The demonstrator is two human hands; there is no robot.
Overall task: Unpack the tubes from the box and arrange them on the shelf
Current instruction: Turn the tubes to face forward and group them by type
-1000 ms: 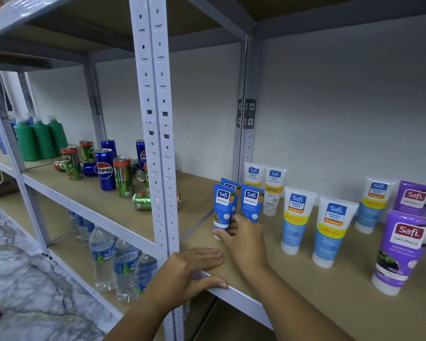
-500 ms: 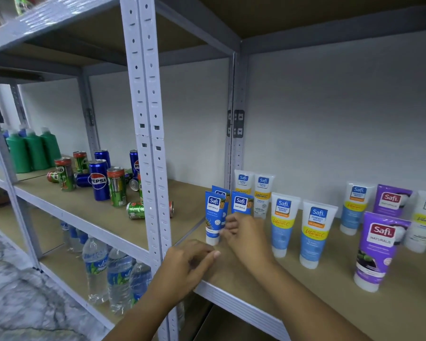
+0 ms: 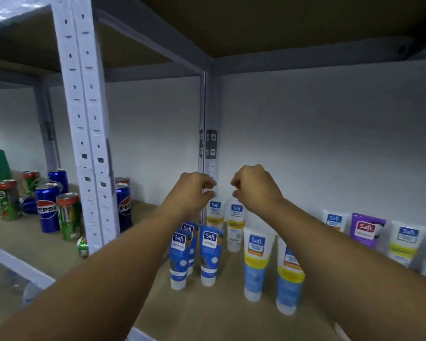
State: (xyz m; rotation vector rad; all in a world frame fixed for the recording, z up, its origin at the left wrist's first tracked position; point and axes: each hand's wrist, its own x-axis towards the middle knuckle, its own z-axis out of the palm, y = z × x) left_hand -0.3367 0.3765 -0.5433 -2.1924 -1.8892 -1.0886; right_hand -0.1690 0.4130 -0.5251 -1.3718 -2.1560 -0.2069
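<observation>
The shelf [image 3: 219, 313] carries upright tubes [image 3: 208, 257] in loose rows, caps down, near the rear post [image 3: 210, 153]. Both forearms reach over them; a dropped elbow could topple the front ones, I judge. The left hand [image 3: 191, 190] and right hand [image 3: 255, 187] hang above the back tubes, fingers curled, holding nothing. No box shows.

Both arms are stretched forward; the left hand [image 3: 191, 191] and right hand [image 3: 255, 188] are raised, fingers curled, nothing held.
</observation>
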